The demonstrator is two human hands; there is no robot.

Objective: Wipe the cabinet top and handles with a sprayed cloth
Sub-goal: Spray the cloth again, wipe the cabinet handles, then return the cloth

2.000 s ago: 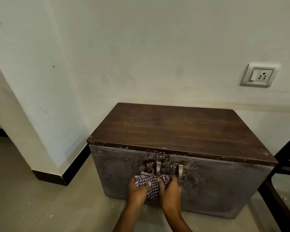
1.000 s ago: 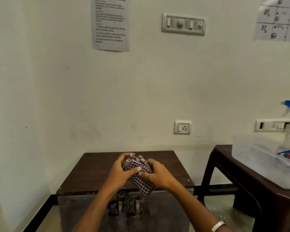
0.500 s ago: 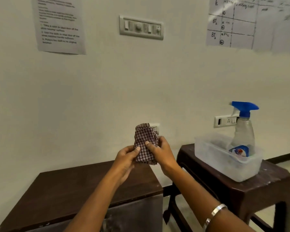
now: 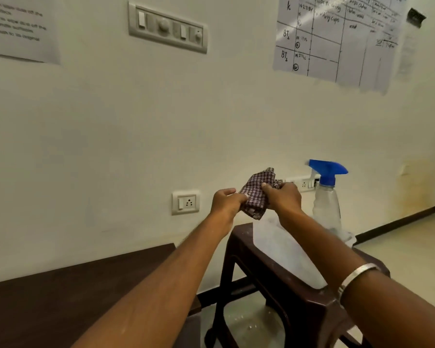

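A checked cloth (image 4: 258,193), folded small, is held up in the air between both hands, above the near end of a clear plastic tub (image 4: 284,249). My left hand (image 4: 225,200) pinches its lower left edge and my right hand (image 4: 283,197) grips its right side. A spray bottle (image 4: 327,199) with a blue trigger head stands upright in the tub, just right of my right hand. The cabinet's dark wooden top (image 4: 60,292) lies at the lower left, below my left forearm. Its handles are out of view.
The tub sits on a dark brown plastic stool (image 4: 304,297) to the right of the cabinet. A wall socket (image 4: 185,202), a switch panel (image 4: 167,27) and taped paper sheets (image 4: 337,38) are on the wall behind. Beige floor (image 4: 407,247) shows at right.
Both hands lifted the cloth from the cabinet's handles, up over its top and rightward to above the tub by the spray bottle. My view rose and turned right with them.
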